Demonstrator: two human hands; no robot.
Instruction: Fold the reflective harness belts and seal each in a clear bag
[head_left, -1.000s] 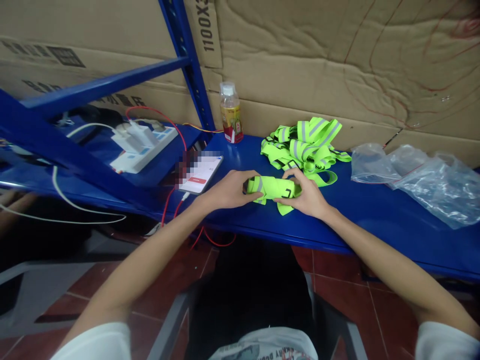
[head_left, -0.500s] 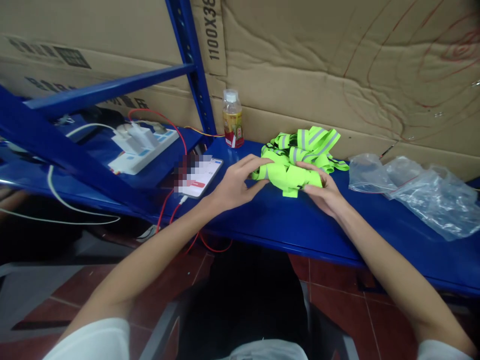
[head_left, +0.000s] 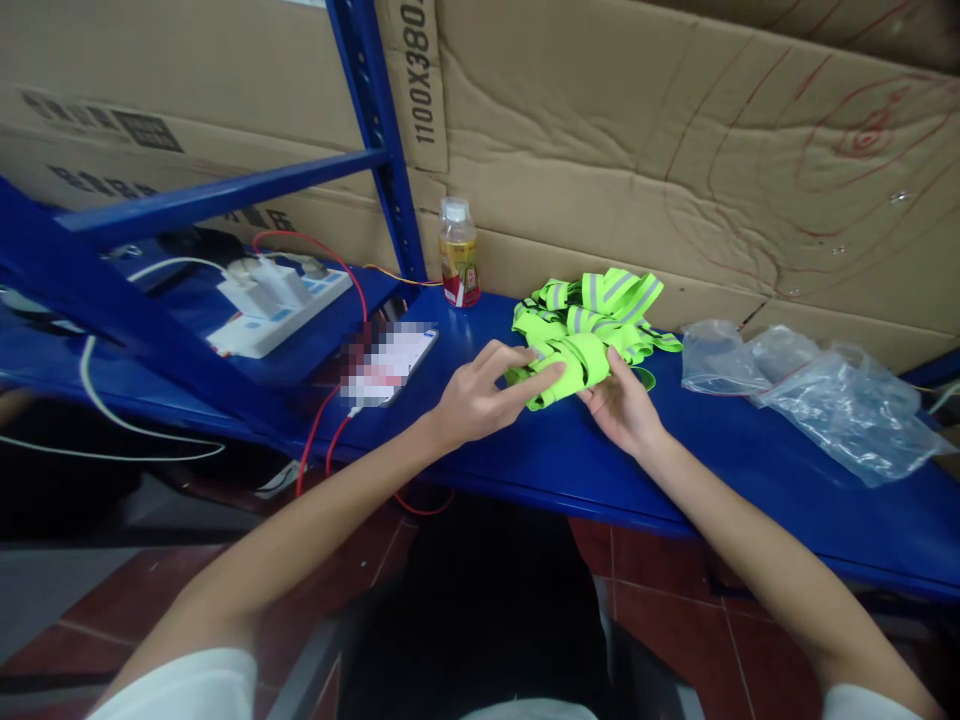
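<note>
A folded bundle of neon-yellow strap point(head_left: 574, 372) is held between my two hands just above the blue shelf. My left hand point(head_left: 484, 395) grips its left end, with fingers on the top and front. My right hand point(head_left: 622, 405) holds the right end, thumb on top and fingers underneath. Right behind the bundle lies a loose heap of neon-yellow reflective straps point(head_left: 619, 300) with grey stripes. Part of the heap is hidden by the bundle.
Clear plastic bags point(head_left: 832, 395) lie on the right of the blue shelf point(head_left: 675, 490). A drink bottle point(head_left: 459, 255) stands at the back. To the left are a phone point(head_left: 394, 365) on a red cable, a blue upright point(head_left: 382, 140) and a white power strip point(head_left: 281, 315).
The bundle has turned in my hands and its hanging flap no longer shows. My left fingers have moved over its front, and my right thumb now lies on top. The view has shifted slightly.
</note>
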